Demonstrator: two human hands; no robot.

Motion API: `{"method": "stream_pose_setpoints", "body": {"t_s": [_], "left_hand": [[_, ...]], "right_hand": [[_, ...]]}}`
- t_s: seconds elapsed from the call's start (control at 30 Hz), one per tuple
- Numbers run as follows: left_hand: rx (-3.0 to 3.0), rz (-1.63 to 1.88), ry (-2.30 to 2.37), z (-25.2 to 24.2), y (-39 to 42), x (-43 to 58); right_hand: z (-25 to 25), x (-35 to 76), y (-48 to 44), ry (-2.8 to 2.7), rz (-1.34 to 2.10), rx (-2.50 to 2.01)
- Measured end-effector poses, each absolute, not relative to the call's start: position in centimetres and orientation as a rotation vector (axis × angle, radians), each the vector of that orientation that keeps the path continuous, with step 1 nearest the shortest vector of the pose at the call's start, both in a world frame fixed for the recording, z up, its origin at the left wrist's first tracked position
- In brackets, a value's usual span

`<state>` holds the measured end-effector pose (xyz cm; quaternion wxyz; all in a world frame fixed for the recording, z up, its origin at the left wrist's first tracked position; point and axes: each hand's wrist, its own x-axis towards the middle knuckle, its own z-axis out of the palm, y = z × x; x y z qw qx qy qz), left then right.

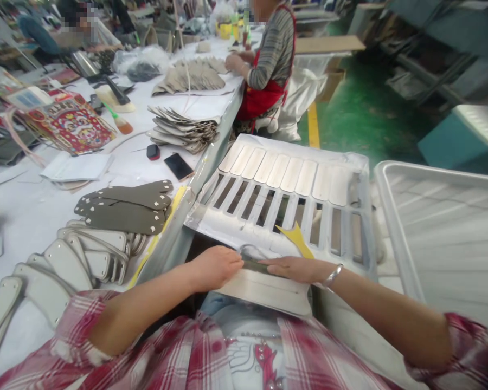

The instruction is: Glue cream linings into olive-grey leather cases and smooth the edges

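My left hand [214, 266] and my right hand [297, 268] rest side by side on a pale leather strip piece [264, 290] lying across my lap at the near edge of a slatted metal tray [364, 216]. The left hand's fingers curl down onto the piece. The right hand lies flat, fingers stretched toward the left hand, with a silver bracelet on its wrist. Between the two hands shows a dark olive part of the piece. A yellow scrap [296, 239] lies on the tray just beyond my hands. Pale strips [284, 172] fill the tray's far row.
The white worktable [32, 211] at left carries olive leather pieces [126, 208], pale strips [69, 260], a phone [179, 166] and stacked cut pieces [185, 130]. A person in a red apron [268, 70] works at the far end. A second tray [443, 216] stands at right.
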<state>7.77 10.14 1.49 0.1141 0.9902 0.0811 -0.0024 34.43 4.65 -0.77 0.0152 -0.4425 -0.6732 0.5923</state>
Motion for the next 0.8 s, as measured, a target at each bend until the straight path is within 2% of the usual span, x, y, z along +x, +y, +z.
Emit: {"method": "stream_pose_setpoints", "body": {"t_s": [0.2,0.37,0.47,0.63,0.8], "left_hand": [[2.976,-0.030,0.335,1.0,6.4,10.8],[2.830,0.144,0.411,2.1,4.0,11.0],[2.678,0.230,0.409,1.9,1.8,11.8],[2.655,0.262,0.505,0.3,-0.4,12.7],[2.642,0.325,0.504,-0.1,-0.5,12.6]], "right_hand": [[0.9,34.2,3.0,-2.120,1.454,-1.484],[3.5,34.4,-3.8,-2.143,0.673,-1.599],[2.8,33.9,-8.2,-2.176,0.411,-1.611],[-1.3,33.1,-11.8,-2.034,0.169,-1.656],[-2.4,32.5,-11.8,-1.919,0.202,-1.687]]}}
